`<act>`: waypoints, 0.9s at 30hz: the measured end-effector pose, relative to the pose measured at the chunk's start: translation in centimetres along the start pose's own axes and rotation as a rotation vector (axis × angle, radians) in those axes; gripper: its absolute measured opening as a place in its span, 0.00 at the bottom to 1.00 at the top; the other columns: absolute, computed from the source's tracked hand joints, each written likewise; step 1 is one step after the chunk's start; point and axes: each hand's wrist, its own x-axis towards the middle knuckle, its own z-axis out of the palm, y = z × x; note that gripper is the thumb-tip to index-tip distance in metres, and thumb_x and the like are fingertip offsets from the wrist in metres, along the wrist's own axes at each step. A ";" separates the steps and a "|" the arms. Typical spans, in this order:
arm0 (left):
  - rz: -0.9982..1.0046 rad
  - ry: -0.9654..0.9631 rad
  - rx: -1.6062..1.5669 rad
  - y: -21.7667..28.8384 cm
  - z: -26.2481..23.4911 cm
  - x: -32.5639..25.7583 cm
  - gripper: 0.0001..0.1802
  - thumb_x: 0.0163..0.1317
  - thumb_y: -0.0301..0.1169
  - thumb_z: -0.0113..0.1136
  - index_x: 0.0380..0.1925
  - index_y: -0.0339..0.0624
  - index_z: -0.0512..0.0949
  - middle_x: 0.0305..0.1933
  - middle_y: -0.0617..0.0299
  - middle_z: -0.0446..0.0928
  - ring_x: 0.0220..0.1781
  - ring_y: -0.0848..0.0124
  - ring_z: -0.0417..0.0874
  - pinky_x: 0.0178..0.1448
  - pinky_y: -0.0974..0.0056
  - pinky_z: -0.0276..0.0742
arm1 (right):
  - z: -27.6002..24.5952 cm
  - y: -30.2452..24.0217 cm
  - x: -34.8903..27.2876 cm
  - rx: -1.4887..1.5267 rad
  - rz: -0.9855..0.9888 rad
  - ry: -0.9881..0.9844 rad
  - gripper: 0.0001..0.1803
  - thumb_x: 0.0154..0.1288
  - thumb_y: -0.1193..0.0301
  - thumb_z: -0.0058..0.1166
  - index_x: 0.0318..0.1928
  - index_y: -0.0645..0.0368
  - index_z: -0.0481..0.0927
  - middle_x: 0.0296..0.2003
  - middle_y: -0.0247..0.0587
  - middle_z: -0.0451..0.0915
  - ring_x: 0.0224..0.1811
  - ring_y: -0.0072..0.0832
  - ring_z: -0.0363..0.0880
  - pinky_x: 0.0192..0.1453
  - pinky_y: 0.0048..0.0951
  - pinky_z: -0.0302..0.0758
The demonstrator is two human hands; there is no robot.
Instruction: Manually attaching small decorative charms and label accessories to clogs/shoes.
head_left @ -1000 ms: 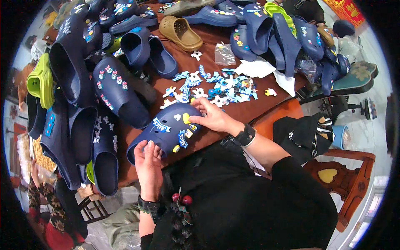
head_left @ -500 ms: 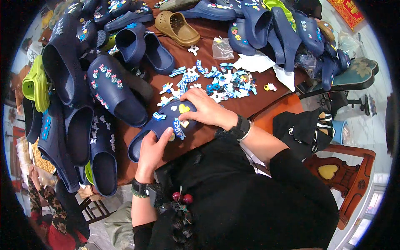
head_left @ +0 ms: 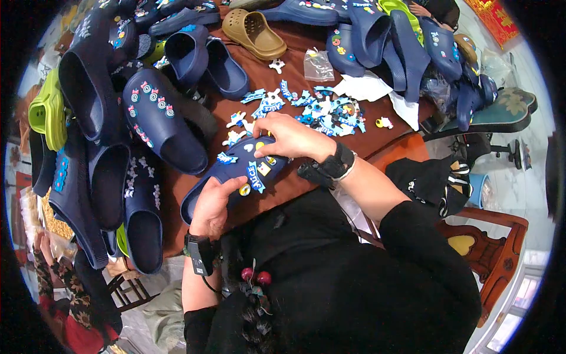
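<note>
A navy clog (head_left: 223, 172) is tilted at the table's near edge, its toe pointing away to the right. My left hand (head_left: 212, 205) grips its near side, the thumb lying across the upper beside a blue ribbon-shaped charm (head_left: 254, 178). Over the toe arches my right hand (head_left: 295, 137), with thumb and fingers bent against the clog around a yellow heart charm (head_left: 260, 147). A white heart charm and a small round yellow charm (head_left: 244, 189) also sit on the upper. Just beyond the toe lies a pile of loose blue and white charms (head_left: 333, 115).
Navy clogs with charms (head_left: 159, 118) crowd the table's left side; more (head_left: 368, 35) stand at the back right. A brown clog (head_left: 253, 35), a clear plastic bag (head_left: 318, 65) and white paper (head_left: 365, 88) lie beyond the charms. Another person's hand (head_left: 420, 10) shows at the far right.
My right hand has shifted slightly up and its thumb has moved back toward the yellow heart charm, uncovering more of the toe's charms. My left hand still grips the clog.
</note>
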 end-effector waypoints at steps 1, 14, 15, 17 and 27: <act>0.027 -0.011 0.006 -0.2 -0.3 0.2 0.20 0.59 0.23 0.63 0.52 0.38 0.75 0.49 0.63 0.81 0.51 0.72 0.80 0.61 0.66 0.70 | 0.2 0.0 -0.3 -0.030 -0.054 0.043 0.21 0.52 0.60 0.68 0.42 0.58 0.78 0.36 0.46 0.76 0.44 0.44 0.75 0.49 0.42 0.72; 0.070 0.024 0.086 -1.1 1.0 -1.1 0.20 0.61 0.23 0.62 0.53 0.35 0.73 0.50 0.62 0.80 0.53 0.71 0.79 0.60 0.66 0.71 | 0.4 -1.4 -1.7 -0.081 -0.095 0.155 0.21 0.49 0.64 0.70 0.41 0.60 0.78 0.34 0.45 0.75 0.43 0.43 0.75 0.47 0.40 0.72; 0.093 0.041 0.128 -1.2 1.2 -1.2 0.20 0.61 0.23 0.62 0.54 0.35 0.73 0.51 0.62 0.80 0.53 0.71 0.79 0.60 0.66 0.71 | 0.2 -1.6 -1.6 -0.099 -0.074 0.127 0.22 0.48 0.64 0.70 0.41 0.59 0.77 0.35 0.45 0.75 0.43 0.43 0.75 0.47 0.40 0.72; 0.075 0.068 0.125 -0.8 1.8 -1.9 0.19 0.61 0.23 0.61 0.53 0.34 0.73 0.51 0.61 0.79 0.54 0.71 0.79 0.60 0.66 0.71 | 0.1 -1.7 -1.6 -0.105 -0.083 0.114 0.21 0.49 0.65 0.70 0.41 0.59 0.77 0.35 0.45 0.75 0.42 0.43 0.75 0.47 0.41 0.72; 0.112 0.044 0.160 -1.5 1.1 -0.9 0.16 0.61 0.23 0.60 0.50 0.35 0.76 0.49 0.62 0.81 0.50 0.72 0.80 0.56 0.66 0.74 | 2.5 -2.8 -2.2 -0.393 -0.185 0.277 0.12 0.52 0.72 0.59 0.35 0.65 0.75 0.30 0.51 0.77 0.34 0.47 0.79 0.40 0.43 0.76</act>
